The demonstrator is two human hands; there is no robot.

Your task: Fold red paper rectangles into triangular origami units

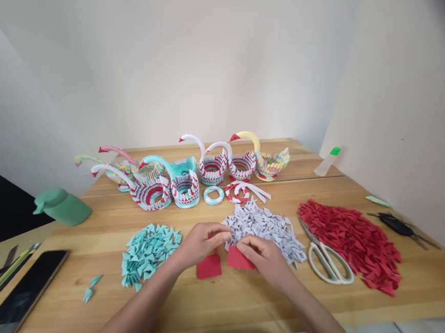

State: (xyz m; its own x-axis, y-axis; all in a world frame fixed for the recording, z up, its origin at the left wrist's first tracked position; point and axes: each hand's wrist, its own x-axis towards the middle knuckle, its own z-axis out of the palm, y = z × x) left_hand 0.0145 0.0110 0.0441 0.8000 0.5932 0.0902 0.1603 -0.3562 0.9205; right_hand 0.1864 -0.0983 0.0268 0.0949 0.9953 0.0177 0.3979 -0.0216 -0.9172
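My left hand [201,242] and my right hand [263,255] meet over the middle of the wooden table [234,309]. The right hand pinches a small red paper piece [236,259] by its upper edge. A second red paper piece [209,266] lies on the table just under my left hand, whose fingertips reach toward the right hand; I cannot tell whether it grips anything. Right behind the hands lies a pile of folded white paper triangles [263,225].
A teal triangle pile [148,252] lies left, a red triangle pile [351,241] right, with scissors [326,261] between. Several paper swans and baskets [184,172] line the back. A phone [23,297], pens [5,271], green bottle [62,206], dark tool [400,228] sit at the edges.
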